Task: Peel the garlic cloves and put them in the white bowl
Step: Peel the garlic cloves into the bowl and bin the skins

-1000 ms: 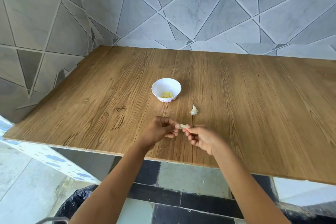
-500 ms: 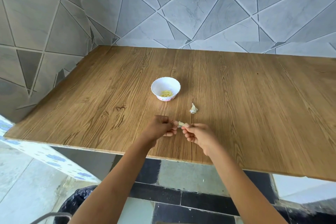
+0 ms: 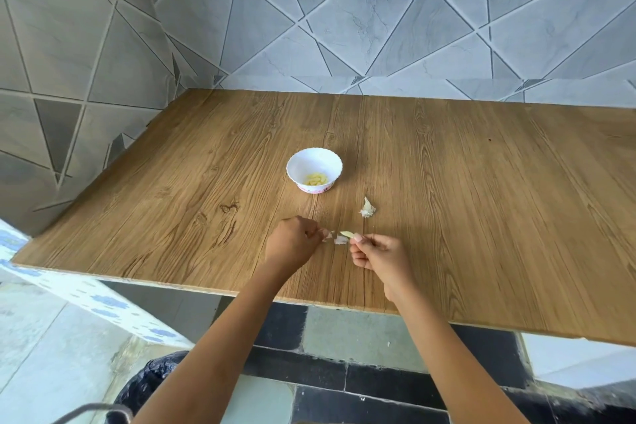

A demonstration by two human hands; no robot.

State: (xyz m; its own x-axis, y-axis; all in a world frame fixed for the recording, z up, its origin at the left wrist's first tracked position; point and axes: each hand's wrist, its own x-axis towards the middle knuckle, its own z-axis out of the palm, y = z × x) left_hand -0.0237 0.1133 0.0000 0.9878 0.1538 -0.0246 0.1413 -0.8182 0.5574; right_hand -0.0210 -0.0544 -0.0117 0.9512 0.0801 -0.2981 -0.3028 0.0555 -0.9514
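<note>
Near the desk's (image 3: pixel 481 217) front edge, left hand (image 3: pixel 292 246) pinches skin (image 3: pixel 328 235), right hand (image 3: pixel 380 253) pinches a clove (image 3: pixel 346 234); beyond lie 1 garlic scrap (image 3: pixel 367 208) and the bowl (image 3: pixel 303 162) of peeled cloves (image 3: pixel 316 179).

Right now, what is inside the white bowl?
A small heap of pale yellow peeled garlic cloves lies on the floor of the white bowl. They overlap, so any beneath the top ones, and their count, cannot be seen.

Bare left hand (image 3: pixel 292 244) and right hand (image 3: pixel 382 256) on slim, bare forearms (image 3: pixel 223 337).
</note>
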